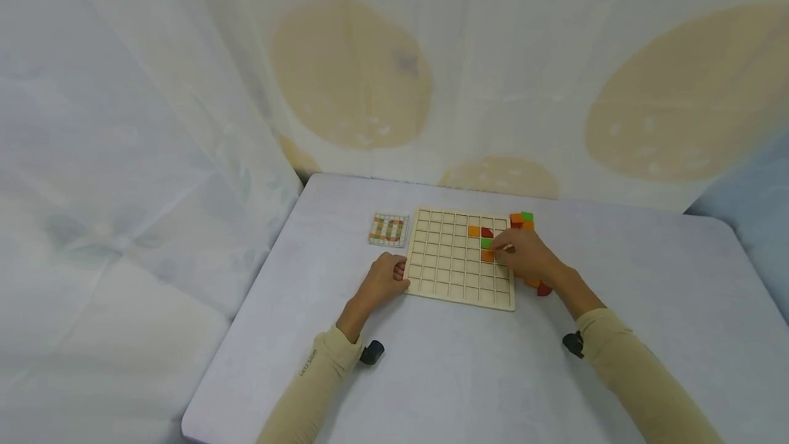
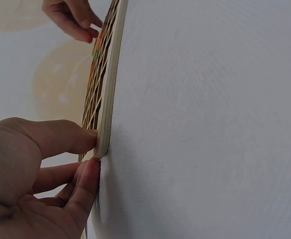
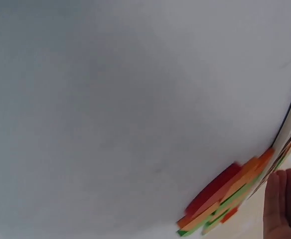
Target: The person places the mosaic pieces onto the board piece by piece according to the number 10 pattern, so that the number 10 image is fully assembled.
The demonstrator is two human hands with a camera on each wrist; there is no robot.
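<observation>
My left hand (image 1: 383, 281) sits at the left edge of the wooden grid board (image 1: 444, 269), near its lower left corner. In the left wrist view the thumb and fingertips (image 2: 88, 172) press against the board rim (image 2: 107, 107), fingers curled round the edge, pinning it on the white table (image 1: 468, 375).

My right hand (image 1: 524, 257) is over the right side of the board, fingers bent down onto an orange tile (image 1: 487, 256) in a cell near the right edge. Cannot tell whether it is pinching the tile or only pressing it down.

On the board, above that tile: a green tile (image 1: 486, 243), then a red piece (image 1: 487, 232) with another orange tile (image 1: 473, 230) to its left.

Off the board, at its upper right corner: a small pile of orange and green tiles (image 1: 522, 219). More loose pieces (image 1: 541, 287) lie to the right of the board, partly under my right wrist. The right wrist view shows a stack of red, orange and green tiles (image 3: 225, 199) edge-on, blurred.

A small card marked 10 (image 1: 389, 230) lies to the left of the board, at its upper left corner, close but not touching.
</observation>
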